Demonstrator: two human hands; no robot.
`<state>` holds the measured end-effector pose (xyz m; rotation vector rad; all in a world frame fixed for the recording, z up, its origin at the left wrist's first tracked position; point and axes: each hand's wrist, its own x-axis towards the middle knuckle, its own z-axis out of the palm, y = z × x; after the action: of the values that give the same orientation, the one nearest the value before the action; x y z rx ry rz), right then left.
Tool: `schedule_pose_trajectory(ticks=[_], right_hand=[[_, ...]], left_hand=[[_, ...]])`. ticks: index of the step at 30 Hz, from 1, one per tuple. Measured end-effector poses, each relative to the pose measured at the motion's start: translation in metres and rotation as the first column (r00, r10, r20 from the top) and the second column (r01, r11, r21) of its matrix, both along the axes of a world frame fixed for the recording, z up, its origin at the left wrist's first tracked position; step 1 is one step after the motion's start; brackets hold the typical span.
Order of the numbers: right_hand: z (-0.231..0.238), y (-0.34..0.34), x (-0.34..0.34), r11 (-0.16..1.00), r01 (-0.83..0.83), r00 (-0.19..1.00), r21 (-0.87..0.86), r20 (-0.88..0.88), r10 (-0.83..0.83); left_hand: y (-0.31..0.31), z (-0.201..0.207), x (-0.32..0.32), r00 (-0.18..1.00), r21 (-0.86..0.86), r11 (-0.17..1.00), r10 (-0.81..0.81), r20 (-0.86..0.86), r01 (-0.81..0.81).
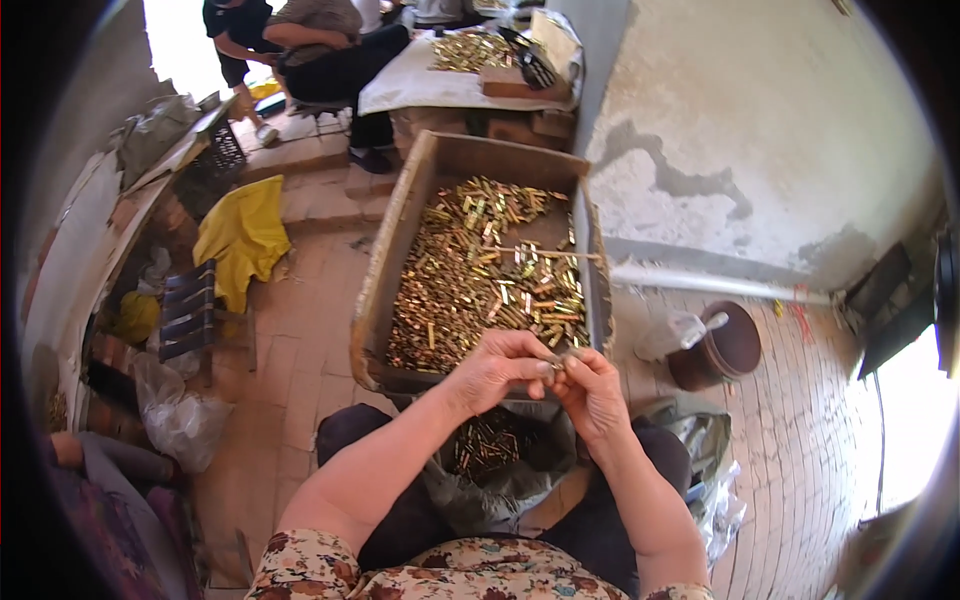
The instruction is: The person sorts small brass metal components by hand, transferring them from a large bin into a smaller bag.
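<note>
My left hand [497, 372] and my right hand [592, 396] meet above the near edge of a deep brown tray [372, 290]. Thumbs and fingers of both are pinched together on a small metal piece [558, 366], mostly covered by the fingertips. Small reddish-gold metal parts [430, 310] fill the tray's left side. Longer, shiny brass-coloured metal sleeves [550, 300] lie toward its right, with a thin stick [545, 253] across them. Below my hands, between my knees, an open grey-green sack [500, 492] holds many slender metal pieces [487, 447].
To the right stand a brown bucket [722, 350] and a white plastic bag [668, 335] near the wall. A strapped stool [188, 310] and a yellow sack [242, 235] are at left. Beyond the tray, people [315, 45] sit by a covered table [410, 92] with more metal parts.
</note>
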<state>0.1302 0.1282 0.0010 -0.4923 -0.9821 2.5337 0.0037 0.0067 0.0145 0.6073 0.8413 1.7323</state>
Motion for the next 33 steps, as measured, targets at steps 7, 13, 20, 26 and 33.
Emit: schedule_pose_trajectory(ticks=[7,13,20,26,33], right_hand=[[0.006,-0.002,0.002,0.999,0.036,0.999,-0.005,-0.009,-0.036],[0.011,-0.003,0.005,0.995,0.072,0.997,0.07,-0.007,-0.072],[0.019,0.0,0.005,0.98,0.085,0.995,0.182,0.044,-0.094],[0.016,0.01,0.013,0.822,-0.172,0.977,0.543,0.202,0.071],[0.019,0.01,0.013,0.475,-0.418,0.907,0.775,0.385,0.17]], left_hand=[[0.002,-0.001,0.0,0.998,0.005,1.0,0.004,0.061,-0.005],[0.002,-0.001,0.004,0.997,-0.002,1.0,0.022,0.069,-0.022],[-0.004,0.013,0.002,0.997,-0.052,0.998,0.017,-0.072,-0.021],[-0.008,0.016,-0.016,0.866,-0.146,0.963,0.13,-0.482,-0.225],[-0.005,-0.005,-0.041,0.6,-0.171,0.89,0.134,-0.789,-0.424]])
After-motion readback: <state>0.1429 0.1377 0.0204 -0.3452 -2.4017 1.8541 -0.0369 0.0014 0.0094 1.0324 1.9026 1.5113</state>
